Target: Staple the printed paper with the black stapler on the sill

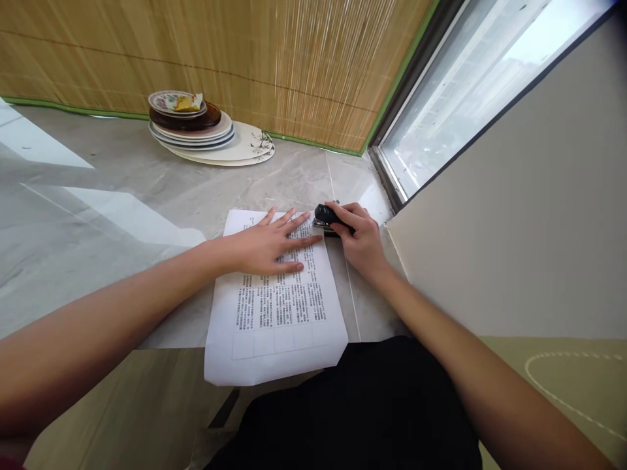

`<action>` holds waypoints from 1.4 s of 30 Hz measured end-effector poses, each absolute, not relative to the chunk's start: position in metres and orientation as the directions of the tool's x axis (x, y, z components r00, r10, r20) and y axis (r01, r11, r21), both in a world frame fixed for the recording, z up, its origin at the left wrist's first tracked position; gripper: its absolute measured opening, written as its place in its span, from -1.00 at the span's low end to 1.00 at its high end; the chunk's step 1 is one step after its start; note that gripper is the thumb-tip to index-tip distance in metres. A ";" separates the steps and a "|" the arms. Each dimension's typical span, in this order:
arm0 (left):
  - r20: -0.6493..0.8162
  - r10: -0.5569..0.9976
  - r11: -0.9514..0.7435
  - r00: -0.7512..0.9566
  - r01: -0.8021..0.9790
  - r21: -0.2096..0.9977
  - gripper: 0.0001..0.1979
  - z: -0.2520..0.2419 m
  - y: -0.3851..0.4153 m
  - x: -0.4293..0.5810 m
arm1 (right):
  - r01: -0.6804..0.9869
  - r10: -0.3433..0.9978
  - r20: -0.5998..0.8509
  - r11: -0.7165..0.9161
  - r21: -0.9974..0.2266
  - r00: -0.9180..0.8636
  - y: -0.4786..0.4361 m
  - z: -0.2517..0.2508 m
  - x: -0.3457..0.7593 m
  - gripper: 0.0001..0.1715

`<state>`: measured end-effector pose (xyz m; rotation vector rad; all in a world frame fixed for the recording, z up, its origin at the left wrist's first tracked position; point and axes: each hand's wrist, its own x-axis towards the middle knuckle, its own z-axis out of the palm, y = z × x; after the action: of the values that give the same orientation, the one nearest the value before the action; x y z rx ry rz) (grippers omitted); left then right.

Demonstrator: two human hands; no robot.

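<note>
Printed sheets of paper [279, 339] lie on the grey stone ledge, their near end hanging over its front edge. My left hand [269, 247] is spread flat on the upper part of the paper, fingers apart, pressing on the print. A black stapler [327, 214] is at the upper right edge of the paper, its jaw over that edge. Around the stapler's body my right hand [361, 236] is wrapped, thumb low and fingers on top. Whether a staple is in the paper cannot be seen.
A stack of plates [196, 134] with a yellow wrapper [189, 102] on top stands at the back, before a bamboo blind [245, 59]. To the right are a window frame [392, 179] and a pale wall [514, 215]. The grey ledge [122, 176] extends left.
</note>
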<state>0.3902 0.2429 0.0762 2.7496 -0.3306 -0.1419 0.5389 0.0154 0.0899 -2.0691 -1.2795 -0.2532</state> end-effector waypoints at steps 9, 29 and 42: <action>-0.028 -0.181 -0.900 0.983 -0.154 0.408 -0.16 0.039 0.259 0.396 | 0.882 0.749 0.494 -0.263 -0.391 0.442 0.017 0.088 0.539 -0.23; 0.011 -0.270 -0.875 0.963 -0.250 0.414 -0.19 0.097 0.231 0.389 | 0.927 0.822 0.431 -0.301 -0.226 0.372 0.020 0.093 0.536 -0.40; 0.037 -0.351 -0.883 0.936 -0.344 0.319 -0.23 0.097 0.235 0.388 | 0.846 0.696 0.485 -0.472 -0.248 0.530 0.010 0.088 0.534 -0.20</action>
<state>0.3884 0.2347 0.0968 2.7684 -0.5109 -0.0309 0.5343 0.0096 0.0881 -2.3136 -1.2556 -0.4404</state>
